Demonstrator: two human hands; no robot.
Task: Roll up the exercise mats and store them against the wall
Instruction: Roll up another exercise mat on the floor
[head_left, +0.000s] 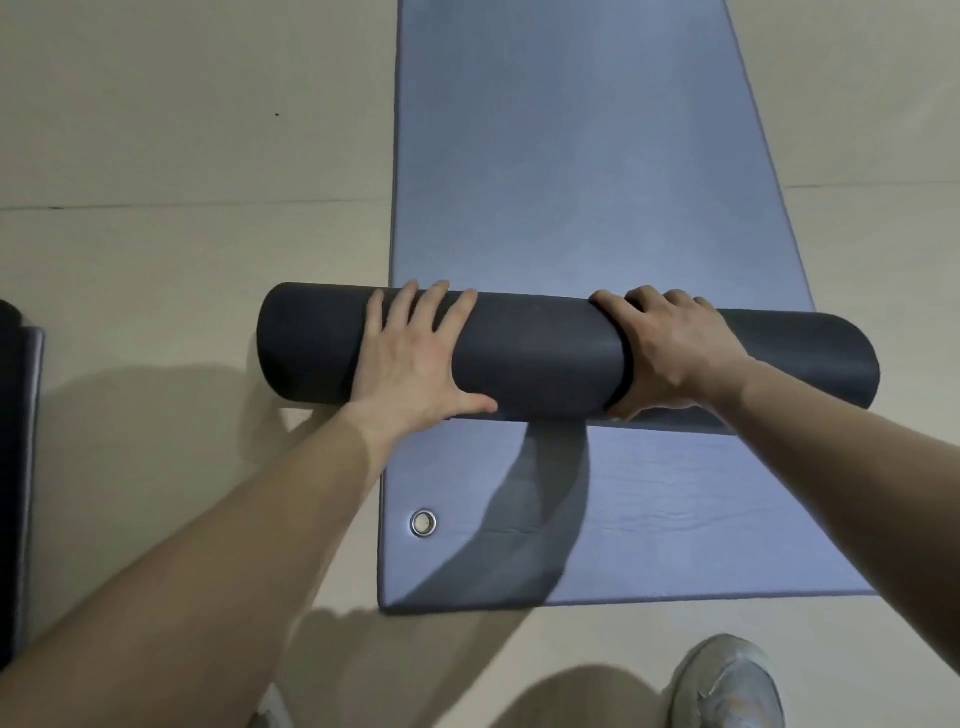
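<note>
Counted from the left there are one dark slab, two exercise mats, two bare hands, one metal eyelet and one shoe in full view.

At the left edge lies a dark, flat-sided slab with a blue-grey rim (18, 441). It is cut off by the frame, and what it is cannot be told. It sits well apart from the mats on the pale beige tiled floor (182, 130).

The dark charcoal foam mat, rolled into a thick cylinder (545, 353), lies crosswise on the long blue-grey flat mat (571, 156). The roll looks smooth and matte, with its rounded left end overhanging the flat mat's left edge onto the floor. Its right end reaches a little past the flat mat's right edge.

The left hand (415, 358) lies on the left part of the roll. The palm is down, the fingers are straight and spread over the top, and the thumb is stretched along the near side. It presses rather than clasps.

Nearer the camera, a round silver metal eyelet (423, 522) is set in the flat mat's near left corner. A dark shadow falls across the mat just right of it.

The right hand (675, 353) wraps the roll right of its middle. The fingers are curled over the far side and the thumb is tucked at the near underside, so it grips the roll.

The flat mat runs away from the camera beyond the roll, unrolled, with slight creases near its close end.

At bottom right a light grey laced trainer (727, 680) stands on the floor just short of the flat mat's near edge.
</note>
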